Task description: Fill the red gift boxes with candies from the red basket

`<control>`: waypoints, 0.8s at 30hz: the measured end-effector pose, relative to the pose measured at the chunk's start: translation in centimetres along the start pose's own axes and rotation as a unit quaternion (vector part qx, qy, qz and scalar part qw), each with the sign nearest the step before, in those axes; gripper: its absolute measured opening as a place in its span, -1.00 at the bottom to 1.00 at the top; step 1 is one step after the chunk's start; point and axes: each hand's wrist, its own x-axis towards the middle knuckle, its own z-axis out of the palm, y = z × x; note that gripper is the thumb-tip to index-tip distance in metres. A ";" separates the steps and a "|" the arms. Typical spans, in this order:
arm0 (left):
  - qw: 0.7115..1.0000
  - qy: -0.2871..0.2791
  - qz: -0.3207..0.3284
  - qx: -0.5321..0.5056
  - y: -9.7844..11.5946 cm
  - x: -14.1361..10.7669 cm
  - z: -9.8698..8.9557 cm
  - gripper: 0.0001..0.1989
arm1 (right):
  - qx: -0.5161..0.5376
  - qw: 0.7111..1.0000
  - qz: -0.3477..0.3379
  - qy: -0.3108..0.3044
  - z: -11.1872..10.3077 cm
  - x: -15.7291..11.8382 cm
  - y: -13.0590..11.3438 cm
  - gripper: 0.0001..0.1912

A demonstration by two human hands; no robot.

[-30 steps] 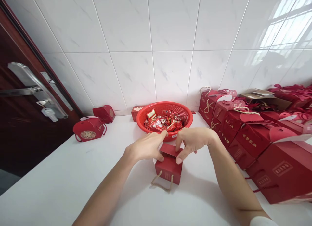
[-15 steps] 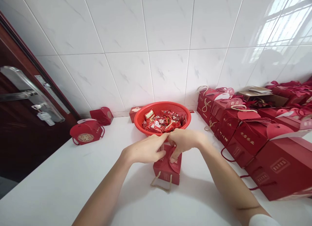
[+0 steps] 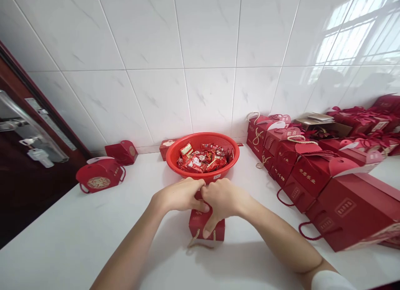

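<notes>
A small red gift box (image 3: pixel 206 227) with a beige rope handle stands on the white table, close in front of me. My left hand (image 3: pixel 183 195) lies over the box's top from the left, its thumb on the lid. From the right, my right hand (image 3: pixel 222 200) grips the top, thumb pointing down on the lid near the front edge. The fingers of both hands meet at the far side, where their tips are hidden. Just beyond them sits a red plastic basket (image 3: pixel 202 136) holding red and gold wrapped sweets (image 3: pixel 203 157).
Several red gift boxes (image 3: pixel 353 206) with rope handles are lined up on the right. Two red boxes (image 3: pixel 101 177) stand at the left near the door (image 3: pixel 18 169). A small red box (image 3: pixel 165 148) is behind the basket by the tiled wall.
My right hand has moved left and its thumb is nearer the front of the lid. The fingers of both hands are closer together. The camera view has shifted slightly.
</notes>
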 end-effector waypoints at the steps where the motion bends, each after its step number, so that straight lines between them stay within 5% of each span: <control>1: 1.000 -0.003 0.003 0.000 -0.2 0.1 0.0 -0.71 | -0.010 1.000 -0.001 0.002 0.0 -0.1 -0.5 -0.44; 10: 0.999 -0.013 0.032 -0.021 -1.1 -0.6 -1.4 -0.70 | -0.039 0.997 0.033 0.053 -0.2 0.2 -2.0 -0.47; 14: 0.994 0.075 0.064 -0.045 -1.8 -2.2 -3.2 -0.43 | -0.050 0.996 0.045 0.054 -4.3 -2.0 -0.4 -0.48; 17: 0.980 0.179 0.051 -0.065 -2.7 -3.2 -4.2 -0.31 | -0.020 0.987 0.087 0.130 -9.7 -5.6 3.1 -0.48; 20: 0.969 0.236 0.041 -0.066 -3.6 -3.1 -4.5 -0.26 | 0.000 0.948 0.147 0.282 -15.0 -10.0 8.1 -0.50; 24: 0.963 0.267 0.029 -0.039 -4.5 -1.2 -4.0 -0.32 | 0.034 0.828 0.443 0.342 -18.2 -14.3 15.3 -0.32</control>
